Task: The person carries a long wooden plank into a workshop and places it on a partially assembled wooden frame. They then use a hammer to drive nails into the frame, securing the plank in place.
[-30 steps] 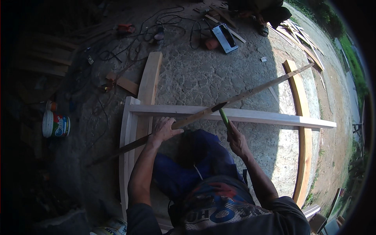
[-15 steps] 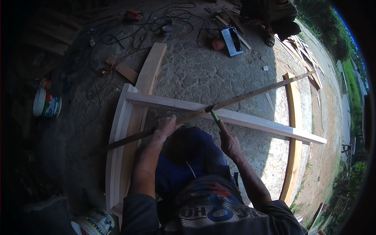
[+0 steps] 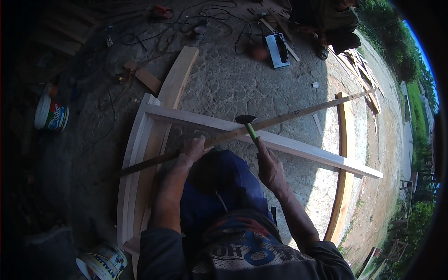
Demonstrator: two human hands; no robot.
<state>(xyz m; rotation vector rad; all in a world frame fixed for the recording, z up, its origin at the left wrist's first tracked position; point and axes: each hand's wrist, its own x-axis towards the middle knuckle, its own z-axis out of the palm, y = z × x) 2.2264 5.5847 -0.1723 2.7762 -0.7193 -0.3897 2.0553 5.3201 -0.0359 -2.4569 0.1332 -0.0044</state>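
My right hand point(image 3: 270, 170) grips the green handle of a hammer point(image 3: 252, 132). Its dark head is raised close to a long thin wooden strip point(image 3: 298, 113). That strip runs diagonally over a pale planed beam point(image 3: 308, 150) and across the frame's left side. Closed around the strip, left of the hammer, is my left hand point(image 3: 192, 149); part of its grip is hidden. The pale beam joins a pale upright timber point(image 3: 132, 172) at the left, and both rest on thicker support timbers, one on the left point(image 3: 179, 77) and one on the right point(image 3: 344, 186).
Paint buckets stand at the left point(image 3: 51, 114) and lower left point(image 3: 102, 266). Cables point(image 3: 177, 32) and a white-and-black case point(image 3: 278, 50) lie on the concrete beyond the frame. A person point(image 3: 326, 23) crouches at the far right near a pile of wooden strips point(image 3: 359, 67).
The hammer head has lifted off the strip and moved slightly left and away from me. My left hand keeps its hold on the strip. The whole view has shifted a little.
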